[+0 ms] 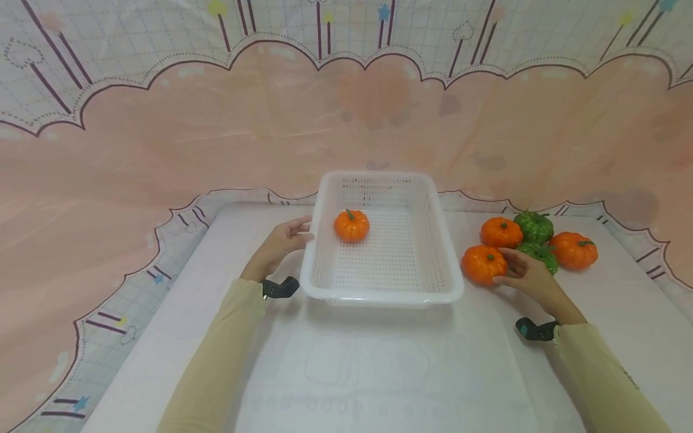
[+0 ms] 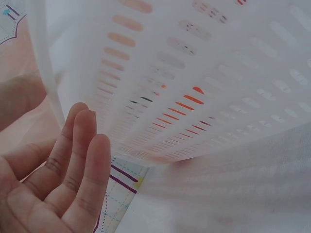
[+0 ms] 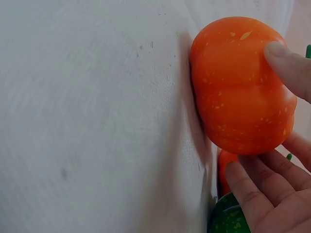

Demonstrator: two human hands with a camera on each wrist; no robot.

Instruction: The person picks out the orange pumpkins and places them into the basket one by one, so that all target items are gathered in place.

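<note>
A white plastic basket (image 1: 381, 297) with slotted walls stands on the table, one small orange pumpkin (image 1: 352, 227) inside it toward the left. At the basket's left side, my left hand (image 1: 280, 243) holds the rim, thumb over the edge; its other fingers (image 2: 97, 165) extend nearly straight along the outer wall. To the right of the basket, my right hand (image 1: 527, 276) grips another orange pumpkin (image 1: 482, 265). In the right wrist view, the thumb lies on that pumpkin's (image 3: 240, 87) upper part while the fingers reach beneath it.
Around the right hand are two more orange pumpkins (image 1: 501, 232) and two green pumpkins (image 1: 533, 227), one partly hidden by that hand. White cloth covers the table (image 1: 379, 373). A patterned peach curtain (image 1: 260, 132) hangs along the back and left.
</note>
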